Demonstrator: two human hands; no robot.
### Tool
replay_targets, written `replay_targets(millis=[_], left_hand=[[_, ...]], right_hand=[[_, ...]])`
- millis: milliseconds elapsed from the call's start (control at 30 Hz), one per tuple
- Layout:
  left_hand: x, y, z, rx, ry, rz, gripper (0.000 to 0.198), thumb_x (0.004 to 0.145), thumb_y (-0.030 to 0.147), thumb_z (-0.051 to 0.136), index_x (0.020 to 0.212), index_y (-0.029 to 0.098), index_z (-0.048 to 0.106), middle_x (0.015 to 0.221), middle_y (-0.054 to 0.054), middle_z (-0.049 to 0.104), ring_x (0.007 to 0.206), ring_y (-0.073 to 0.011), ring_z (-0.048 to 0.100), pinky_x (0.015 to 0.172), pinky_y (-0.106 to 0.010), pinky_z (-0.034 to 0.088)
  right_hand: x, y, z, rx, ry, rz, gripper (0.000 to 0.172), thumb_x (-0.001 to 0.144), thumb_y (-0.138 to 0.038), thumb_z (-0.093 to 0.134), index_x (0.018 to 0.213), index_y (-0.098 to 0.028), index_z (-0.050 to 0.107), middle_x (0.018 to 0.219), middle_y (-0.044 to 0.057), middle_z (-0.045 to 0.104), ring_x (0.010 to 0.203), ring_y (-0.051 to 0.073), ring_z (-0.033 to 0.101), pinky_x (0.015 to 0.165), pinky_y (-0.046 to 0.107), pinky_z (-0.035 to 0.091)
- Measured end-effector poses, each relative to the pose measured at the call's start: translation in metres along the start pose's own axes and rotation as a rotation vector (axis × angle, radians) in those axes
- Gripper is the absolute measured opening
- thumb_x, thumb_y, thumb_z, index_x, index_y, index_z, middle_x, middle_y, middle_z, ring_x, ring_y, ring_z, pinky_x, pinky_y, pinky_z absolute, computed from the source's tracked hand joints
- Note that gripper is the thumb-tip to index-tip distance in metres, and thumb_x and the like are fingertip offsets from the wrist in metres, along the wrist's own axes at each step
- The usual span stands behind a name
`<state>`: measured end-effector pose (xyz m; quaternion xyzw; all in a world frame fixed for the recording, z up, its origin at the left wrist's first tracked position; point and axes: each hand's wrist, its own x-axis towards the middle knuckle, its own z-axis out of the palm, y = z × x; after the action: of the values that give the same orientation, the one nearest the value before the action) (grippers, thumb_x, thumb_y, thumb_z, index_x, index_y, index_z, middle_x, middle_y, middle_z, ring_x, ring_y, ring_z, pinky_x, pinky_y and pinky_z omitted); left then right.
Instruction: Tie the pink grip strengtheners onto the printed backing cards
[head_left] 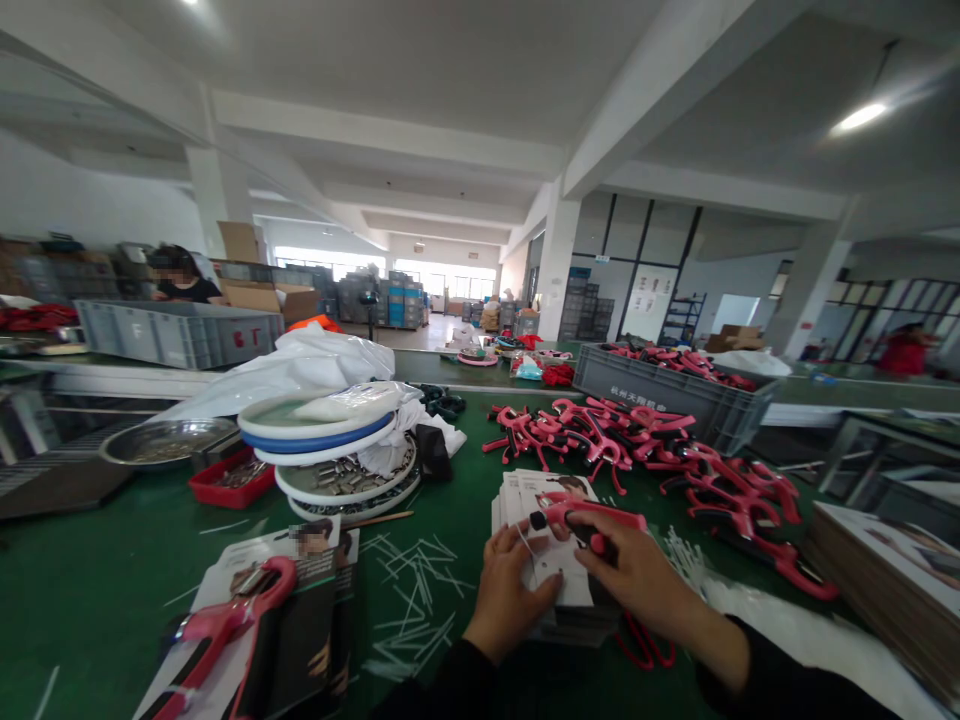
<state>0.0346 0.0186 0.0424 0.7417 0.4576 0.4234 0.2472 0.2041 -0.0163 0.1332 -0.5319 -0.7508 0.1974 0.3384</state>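
The right hand grips a pink and black hand gripper just above a stack of printed cards, and the left hand presses flat on those cards, close beside it. The stack sits on a green table, near a big heap of pink hand grippers and a gray plastic crate.

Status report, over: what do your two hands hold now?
Left hand on printed cards. Right hand holding pink hand grip. Loose white strips beside cards.

Hand-grip exercisers heaped on the workbench, a plastic crate just behind (round trays to the left).
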Motion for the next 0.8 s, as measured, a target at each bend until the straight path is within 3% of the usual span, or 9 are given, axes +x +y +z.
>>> replay_targets(millis=[100,233,300,467,700,800], left_hand=[[-0.004,0.001,-0.001,0.017,-0.005,-0.010,0.042,0.066,0.036,0.066,0.107,0.028,0.065,0.130,-0.006,0.052,0.123,-0.0338,0.037,0.102,-0.050,0.030],[-0.006,0.003,-0.001,0.037,0.007,-0.004,0.040,0.067,0.038,0.066,0.106,0.029,0.066,0.129,-0.005,0.053,0.123,-0.0319,0.039,0.103,-0.048,0.030],[-0.006,0.005,-0.001,0.056,0.014,0.009,0.039,0.068,0.038,0.065,0.106,0.028,0.066,0.128,-0.006,0.054,0.122,-0.0311,0.040,0.103,-0.048,0.030],[-0.009,0.009,0.002,0.039,0.092,0.021,0.036,0.070,0.038,0.065,0.104,0.027,0.067,0.126,-0.007,0.056,0.120,-0.0288,0.044,0.102,-0.046,0.032],[-0.012,0.012,0.011,0.084,0.123,-0.007,0.034,0.072,0.035,0.064,0.104,0.025,0.067,0.127,-0.007,0.055,0.120,-0.0288,0.043,0.102,-0.046,0.032],[-0.012,0.014,0.013,0.098,0.128,-0.012,0.033,0.073,0.033,0.063,0.104,0.025,0.067,0.127,-0.007,0.055,0.120,-0.0283,0.044,0.102,-0.045,0.032]], right_hand=[[0.009,0.007,-0.008,-0.267,0.101,-0.150,0.028,0.083,-0.033,0.045,0.106,-0.022,0.058,0.101,0.008,0.066,0.093,0.023,0.062,0.082,0.036,0.046],[0.029,0.008,-0.027,-0.407,0.204,-0.142,0.030,0.086,-0.040,0.041,0.103,-0.021,0.056,0.069,0.002,0.065,0.059,0.018,0.061,0.058,0.028,0.045],[0.038,0.008,-0.035,-0.419,0.201,-0.178,0.031,0.087,-0.041,0.040,0.103,-0.020,0.055,0.063,0.000,0.062,0.055,0.017,0.059,0.053,0.026,0.042],[0.049,0.019,-0.042,-0.414,0.094,-0.257,0.025,0.084,-0.036,0.045,0.098,-0.020,0.058,0.074,0.003,0.067,0.067,0.019,0.062,0.061,0.027,0.043],[0.067,0.035,-0.052,-0.339,0.165,-0.301,0.027,0.086,-0.031,0.042,0.105,-0.017,0.054,0.091,0.008,0.067,0.081,0.020,0.062,0.073,0.030,0.043],[0.073,0.036,-0.059,-0.329,0.123,-0.332,0.024,0.085,-0.029,0.045,0.104,-0.017,0.055,0.091,0.007,0.067,0.082,0.019,0.063,0.074,0.029,0.043]])
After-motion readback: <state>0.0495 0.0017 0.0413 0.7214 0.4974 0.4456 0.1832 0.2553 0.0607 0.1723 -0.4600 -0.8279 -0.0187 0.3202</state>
